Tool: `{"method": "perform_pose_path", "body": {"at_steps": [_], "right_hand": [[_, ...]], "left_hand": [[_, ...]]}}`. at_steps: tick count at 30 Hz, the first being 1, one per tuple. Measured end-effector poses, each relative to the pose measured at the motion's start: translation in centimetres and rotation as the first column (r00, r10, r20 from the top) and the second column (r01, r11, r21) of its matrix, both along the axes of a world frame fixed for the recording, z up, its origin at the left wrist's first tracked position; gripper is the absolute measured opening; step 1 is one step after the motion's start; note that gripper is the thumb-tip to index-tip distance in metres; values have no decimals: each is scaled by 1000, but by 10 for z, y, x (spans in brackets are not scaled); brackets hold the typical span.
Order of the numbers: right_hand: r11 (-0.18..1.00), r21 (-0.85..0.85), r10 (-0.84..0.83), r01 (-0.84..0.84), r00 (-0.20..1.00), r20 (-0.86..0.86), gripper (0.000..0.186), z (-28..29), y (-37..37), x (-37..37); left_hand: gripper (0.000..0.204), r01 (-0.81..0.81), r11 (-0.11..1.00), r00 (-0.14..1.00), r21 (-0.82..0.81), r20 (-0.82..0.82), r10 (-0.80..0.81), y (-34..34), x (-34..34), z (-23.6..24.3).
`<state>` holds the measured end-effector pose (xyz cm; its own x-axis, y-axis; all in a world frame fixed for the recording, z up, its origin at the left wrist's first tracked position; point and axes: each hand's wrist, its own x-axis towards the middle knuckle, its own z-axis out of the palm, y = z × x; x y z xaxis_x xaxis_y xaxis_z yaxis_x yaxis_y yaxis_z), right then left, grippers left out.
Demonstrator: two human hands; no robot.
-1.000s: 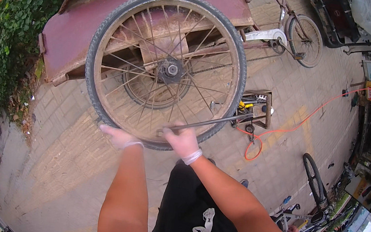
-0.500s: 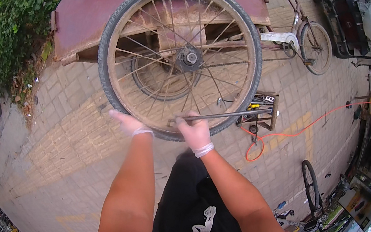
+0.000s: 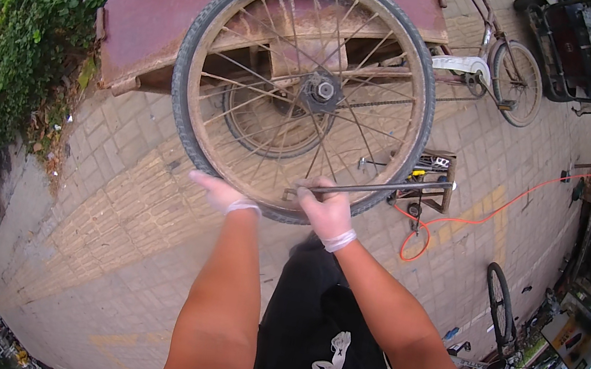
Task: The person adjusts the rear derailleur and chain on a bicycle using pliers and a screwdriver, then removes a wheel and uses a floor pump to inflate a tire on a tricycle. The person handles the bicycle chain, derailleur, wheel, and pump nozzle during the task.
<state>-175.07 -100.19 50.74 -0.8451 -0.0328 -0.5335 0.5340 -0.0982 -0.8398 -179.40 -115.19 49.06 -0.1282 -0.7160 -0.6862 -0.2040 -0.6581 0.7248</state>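
Observation:
A spoked wheel with a black knobbly tyre (image 3: 427, 101) and a rusty hub (image 3: 323, 92) stands in front of me beside a maroon cart (image 3: 157, 26). Both my hands wear thin, see-through gloves. At the tyre's lower left edge, my left hand (image 3: 224, 193) lies against the rubber, its visible fingers stretched out leftward and slightly blurred. My right hand (image 3: 328, 212) is closed round one end of a long dark metal bar (image 3: 389, 189) near the bottom of the rim. That bar slants across the tyre to the right; its near tip has a small hooked shape.
Right of the wheel, a small open tool crate (image 3: 450, 168) holds several tools, with an orange hose (image 3: 505, 205) looping past it. The cart's front wheel (image 3: 516, 83) is farther right. Another dark tyre (image 3: 500, 303) lies nearer at right, and a hedge (image 3: 35, 4) borders the left.
The whole scene has shifted a little to the right in view. My hands, the bar and the wheel keep nearly the same places relative to each other.

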Motion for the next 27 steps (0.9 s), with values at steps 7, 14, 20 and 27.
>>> {"method": "perform_pose_path", "body": {"at_steps": [7,14,20,27], "right_hand": [[999,-31,-28,28,1000,-8,14,1,-3,1],[1000,11,-2,2,1000,26,13,-1,0,0],[999,-6,-40,40,999,-6,14,-1,-2,2],[999,33,-2,2,1000,-8,12,1,-2,2]], "left_hand": [[94,35,999,996,18,85,-37,-5,1,-4],[94,53,998,990,46,128,-59,-5,2,-4],[93,60,997,998,53,7,-61,-8,6,-15],[91,125,986,980,108,-171,-105,-18,18,-47]]}}
